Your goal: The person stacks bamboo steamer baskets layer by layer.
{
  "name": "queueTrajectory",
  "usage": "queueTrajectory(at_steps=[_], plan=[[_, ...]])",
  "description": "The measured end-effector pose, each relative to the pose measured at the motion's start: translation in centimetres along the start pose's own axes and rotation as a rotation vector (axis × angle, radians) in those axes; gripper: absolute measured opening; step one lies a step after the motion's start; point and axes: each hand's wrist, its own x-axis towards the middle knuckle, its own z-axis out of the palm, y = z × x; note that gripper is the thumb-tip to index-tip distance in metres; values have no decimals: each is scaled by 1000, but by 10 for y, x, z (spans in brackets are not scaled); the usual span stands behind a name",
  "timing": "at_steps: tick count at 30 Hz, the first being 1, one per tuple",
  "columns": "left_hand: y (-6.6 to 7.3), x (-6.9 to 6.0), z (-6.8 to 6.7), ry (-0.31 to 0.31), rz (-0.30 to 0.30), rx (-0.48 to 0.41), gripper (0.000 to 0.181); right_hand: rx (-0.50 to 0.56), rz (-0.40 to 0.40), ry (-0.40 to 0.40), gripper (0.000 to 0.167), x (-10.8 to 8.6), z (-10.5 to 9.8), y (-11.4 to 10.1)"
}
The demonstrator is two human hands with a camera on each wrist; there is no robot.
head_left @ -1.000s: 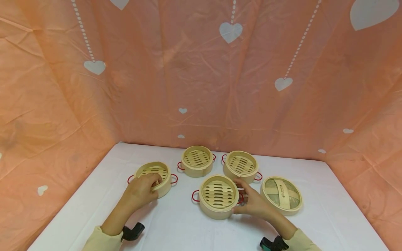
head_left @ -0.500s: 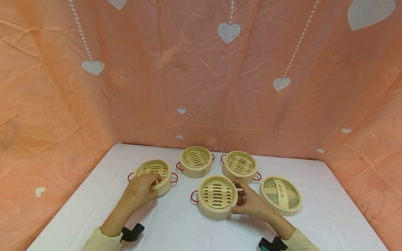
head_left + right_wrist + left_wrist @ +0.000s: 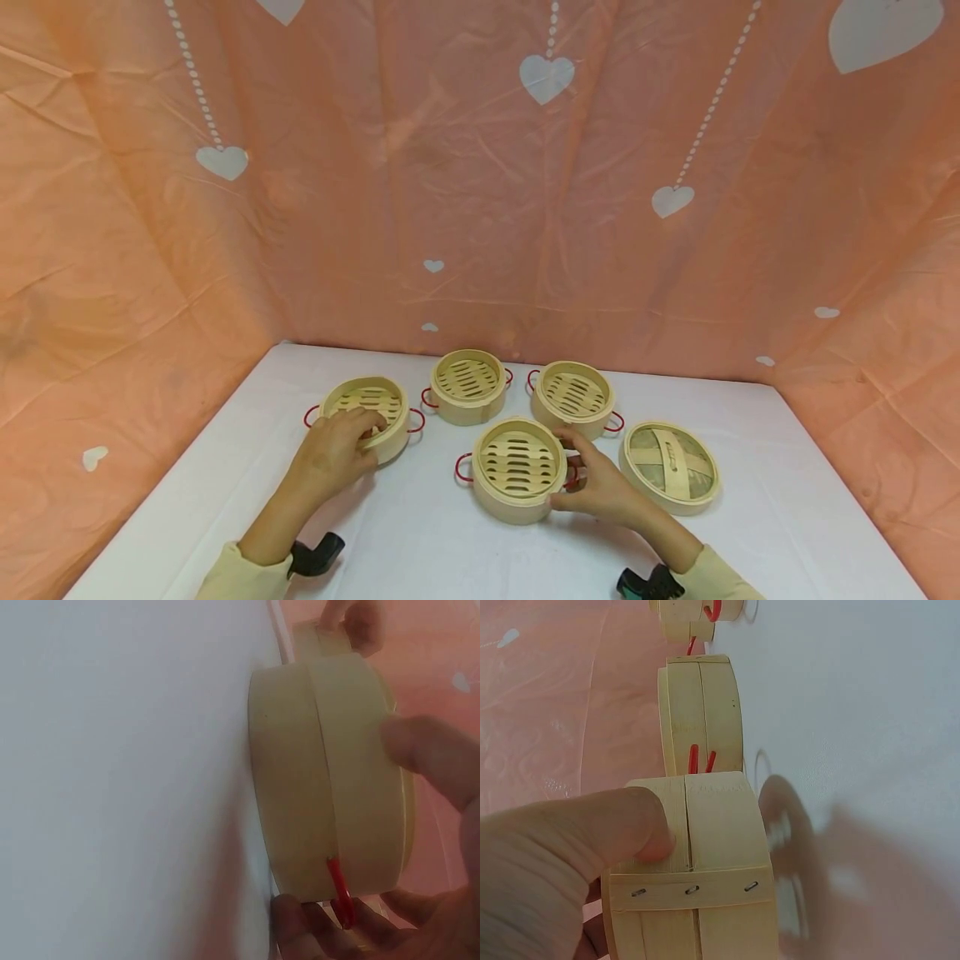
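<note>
My left hand (image 3: 337, 450) grips the near wall of the left bamboo steamer basket (image 3: 390, 437), fingers over the rim and inside. In the left wrist view the thumb presses the outside of this steamer basket (image 3: 727, 817), and a shadow beside it suggests it is slightly off the table. My right hand (image 3: 600, 483) holds the right side of the front bamboo steamer basket (image 3: 517, 508), which rests on the table. In the right wrist view its thumb lies on the wall of that steamer basket (image 3: 360, 787), while the other fingers wrap round near the red handle (image 3: 341, 892).
Two more steamer baskets stand behind, one at back middle (image 3: 468, 412) and one at back right (image 3: 558, 417). A woven steamer lid (image 3: 675, 467) lies right of my right hand. Orange cloth (image 3: 480, 208) hangs behind and beside the white table (image 3: 420, 533).
The left steamer basket has risen a little, or shifted slightly away, with my left hand still gripping it. The right hand and the front steamer basket have hardly moved.
</note>
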Motion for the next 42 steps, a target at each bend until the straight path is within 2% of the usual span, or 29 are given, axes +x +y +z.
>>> queueTrajectory(at_steps=[9,15,24,33,42], plan=[[3,2,-1,78,75,-10,33,-2,-5,0,87,1,-1,0],[10,7,-4,80,97,-5,34,-5,-15,0,87,3,-1,1],[29,17,-7,111,166,-13,31,-10,-11,2,88,4,-1,3],[50,29,-9,94,203,8,30,-23,-12,-4,89,5,-2,3],[64,37,-4,108,279,-8,24,-28,9,-15,89,6,-3,2]])
